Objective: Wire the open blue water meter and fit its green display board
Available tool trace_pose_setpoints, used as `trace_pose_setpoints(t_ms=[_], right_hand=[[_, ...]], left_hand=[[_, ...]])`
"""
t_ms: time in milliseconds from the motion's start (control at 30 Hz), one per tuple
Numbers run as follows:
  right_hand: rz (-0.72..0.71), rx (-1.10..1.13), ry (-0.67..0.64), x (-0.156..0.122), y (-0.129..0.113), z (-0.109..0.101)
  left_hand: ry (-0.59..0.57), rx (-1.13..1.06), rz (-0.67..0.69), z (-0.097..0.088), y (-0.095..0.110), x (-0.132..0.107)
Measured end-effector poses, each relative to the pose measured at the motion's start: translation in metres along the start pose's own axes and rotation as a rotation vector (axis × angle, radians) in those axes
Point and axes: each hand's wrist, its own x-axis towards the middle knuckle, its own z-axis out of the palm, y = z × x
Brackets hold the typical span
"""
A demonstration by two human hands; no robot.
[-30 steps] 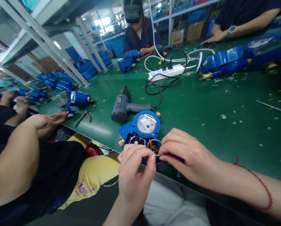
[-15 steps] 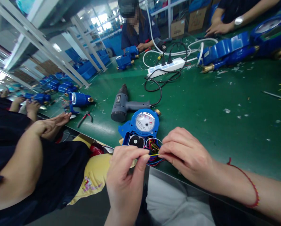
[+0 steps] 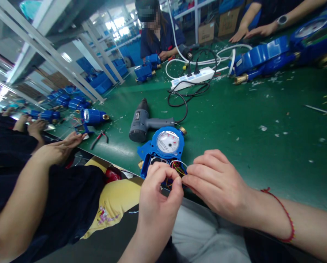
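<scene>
A blue water meter (image 3: 167, 141) with a round white dial lies at the table's near edge, its lower housing open and full of coloured wires (image 3: 177, 167). Over that housing my left hand (image 3: 160, 199) is closed in a pinch, thumb against forefinger. My right hand (image 3: 218, 182) pinches from the other side, its fingertips almost touching those of the left. The yellow wire seen between them a moment ago is now mostly hidden by the fingers. A white wire loops beside my right fingertips. My left hand covers part of the housing.
A grey heat gun (image 3: 141, 122) lies just behind the meter, its black cord running to a white power strip (image 3: 193, 78). Red-handled pliers (image 3: 99, 138) lie to the left. More blue meters (image 3: 262, 56) stand at the right. A co-worker's arm (image 3: 23, 197) is close on my left.
My left hand has moved right and turned, its fingertips now close to the right hand's. The yellow stretch of wire between them no longer shows. Co-workers' hands have shifted slightly.
</scene>
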Motion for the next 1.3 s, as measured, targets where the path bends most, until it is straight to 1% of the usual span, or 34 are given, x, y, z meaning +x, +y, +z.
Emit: trace_pose_setpoints(t_ms=[67, 133, 167, 233, 300, 367, 433, 533, 633, 767, 833, 967, 1067, 1167, 1300], right_hand=[[-0.011, -0.013, 0.015, -0.001, 0.000, 0.001], [0.012, 0.009, 0.011, -0.002, 0.001, 0.001], [0.033, 0.033, 0.007, -0.003, 0.001, 0.001], [0.082, 0.085, 0.002, -0.004, 0.002, 0.002], [0.115, 0.121, 0.002, -0.005, 0.001, 0.001], [0.131, 0.139, -0.009, -0.005, 0.001, 0.001], [0.127, 0.146, -0.017, -0.004, 0.000, 0.000], [0.103, 0.131, -0.028, -0.003, 0.000, 0.000], [0.080, 0.096, -0.035, -0.002, 0.000, 0.000], [0.053, 0.073, -0.049, -0.002, 0.001, 0.001], [0.043, 0.056, -0.061, -0.001, 0.001, 0.001], [0.019, 0.005, -0.065, 0.000, 0.001, -0.001], [0.006, -0.014, -0.056, 0.001, 0.002, -0.002], [0.010, -0.016, -0.065, 0.002, 0.003, -0.003], [0.039, 0.001, -0.060, 0.002, 0.003, -0.003]], left_hand=[[0.130, -0.086, -0.055, 0.000, -0.007, -0.003], [0.264, -0.138, -0.109, -0.002, -0.014, -0.007], [0.297, -0.154, -0.132, -0.005, -0.018, -0.008], [0.300, -0.148, -0.135, -0.010, -0.021, -0.012], [0.278, -0.077, -0.067, -0.015, -0.020, -0.015], [0.216, 0.045, 0.036, -0.019, -0.015, -0.016], [0.103, 0.177, 0.124, -0.023, -0.009, -0.014], [-0.052, 0.304, 0.199, -0.026, -0.001, -0.006], [-0.161, 0.328, 0.203, -0.027, 0.004, 0.005], [-0.297, 0.336, 0.131, -0.028, 0.012, 0.020], [-0.365, 0.364, 0.118, -0.028, 0.016, 0.027], [-0.436, 0.509, 0.185, -0.028, 0.021, 0.039], [-0.514, 0.586, 0.256, -0.029, 0.021, 0.045], [-0.554, 0.584, 0.317, -0.031, 0.019, 0.048], [-0.575, 0.549, 0.296, -0.034, 0.016, 0.046]])
